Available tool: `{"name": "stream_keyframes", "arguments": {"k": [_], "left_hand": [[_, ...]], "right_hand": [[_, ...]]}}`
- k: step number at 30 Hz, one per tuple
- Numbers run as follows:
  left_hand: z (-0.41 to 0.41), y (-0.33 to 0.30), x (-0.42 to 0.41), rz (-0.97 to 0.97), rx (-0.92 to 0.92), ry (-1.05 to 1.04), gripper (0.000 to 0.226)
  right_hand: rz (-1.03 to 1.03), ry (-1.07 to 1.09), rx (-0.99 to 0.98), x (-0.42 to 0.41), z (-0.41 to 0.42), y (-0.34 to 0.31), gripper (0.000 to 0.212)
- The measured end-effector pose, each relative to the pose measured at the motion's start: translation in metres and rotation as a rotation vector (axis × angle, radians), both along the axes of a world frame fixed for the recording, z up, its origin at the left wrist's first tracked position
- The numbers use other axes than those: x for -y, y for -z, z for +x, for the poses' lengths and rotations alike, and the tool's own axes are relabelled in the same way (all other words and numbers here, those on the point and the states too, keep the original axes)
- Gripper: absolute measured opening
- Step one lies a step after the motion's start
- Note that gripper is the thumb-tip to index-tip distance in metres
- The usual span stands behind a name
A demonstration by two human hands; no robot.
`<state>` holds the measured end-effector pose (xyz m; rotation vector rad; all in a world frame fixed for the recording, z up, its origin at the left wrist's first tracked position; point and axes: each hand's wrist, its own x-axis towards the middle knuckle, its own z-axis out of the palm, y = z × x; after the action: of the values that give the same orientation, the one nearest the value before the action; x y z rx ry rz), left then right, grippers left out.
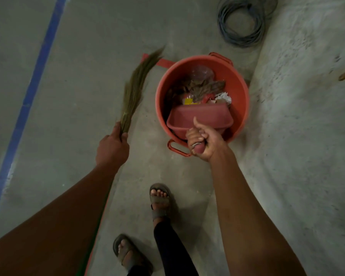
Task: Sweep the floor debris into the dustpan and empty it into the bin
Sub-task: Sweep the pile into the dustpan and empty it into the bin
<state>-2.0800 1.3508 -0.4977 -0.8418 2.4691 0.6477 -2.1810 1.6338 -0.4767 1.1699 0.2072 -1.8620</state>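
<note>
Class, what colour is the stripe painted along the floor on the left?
Blue. The stripe shows clearly in the head view, running diagonally.

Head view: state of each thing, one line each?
dustpan: tipped inside the bin, gripped by its handle
bin: upright on the floor, holding trash
broom: held off to the side
right hand: grips the dustpan handle
left hand: grips the broom
cable: coiled on the floor

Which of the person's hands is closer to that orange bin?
The right. The right hand hangs over the orange bin's near rim, holding the dustpan tipped inside it. The left hand is off to the bin's left, gripping the broom over bare floor.
</note>
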Motion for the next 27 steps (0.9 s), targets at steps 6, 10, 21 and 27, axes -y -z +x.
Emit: {"name": "stream_keyframes", "arguments": {"k": [6, 10, 21, 27], "left_hand": [[0.032, 0.021, 0.010, -0.020, 0.081, 0.019, 0.053], [0.044, 0.026, 0.012, -0.013, 0.131, 0.011, 0.052], [0.039, 0.023, 0.007, -0.029, 0.121, 0.035, 0.053], [0.026, 0.015, 0.003, 0.003, 0.145, 0.054, 0.053]], "right_hand": [[0.208, -0.092, 0.027, 0.005, -0.015, 0.042, 0.051], [0.227, -0.157, -0.052, 0.016, -0.018, 0.037, 0.050], [0.147, -0.083, 0.024, -0.019, -0.007, 0.036, 0.045], [0.208, -0.093, -0.008, 0.008, -0.017, 0.024, 0.057]]}}
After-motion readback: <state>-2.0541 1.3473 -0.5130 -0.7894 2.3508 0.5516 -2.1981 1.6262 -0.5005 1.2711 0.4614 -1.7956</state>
